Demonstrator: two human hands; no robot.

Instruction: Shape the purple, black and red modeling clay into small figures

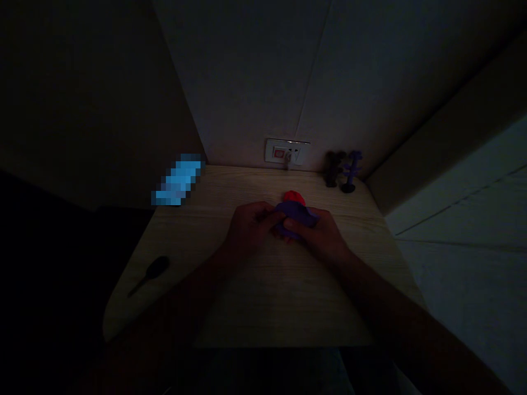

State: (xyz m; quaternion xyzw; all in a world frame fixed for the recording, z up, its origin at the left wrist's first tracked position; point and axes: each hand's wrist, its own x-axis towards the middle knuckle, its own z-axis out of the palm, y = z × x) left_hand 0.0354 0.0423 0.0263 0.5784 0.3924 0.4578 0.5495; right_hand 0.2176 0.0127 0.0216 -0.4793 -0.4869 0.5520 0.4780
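In the dim head view, a thin, flat purple piece point(294, 213) is pinched between both hands above the middle of the table. It could be clay or cloth; the light is too low to tell. My left hand point(251, 225) grips its left edge with thumb and fingers. On the right edge my right hand point(323, 233) is closed, its thumb lying on top of the piece. Just behind the purple piece shows a bright red lump point(294, 196), partly covered by it. A little dull red also appears below the piece, near the fingertips.
The light wooden table point(247, 296) meets a wall with a socket point(287, 152) and a plug in it. Two small branched figures, one dark point(334, 169) and one purple point(352, 171), stand at the back right. A glowing, pixelated screen point(179, 182) and a dark screwdriver-like tool point(154, 270) lie left.
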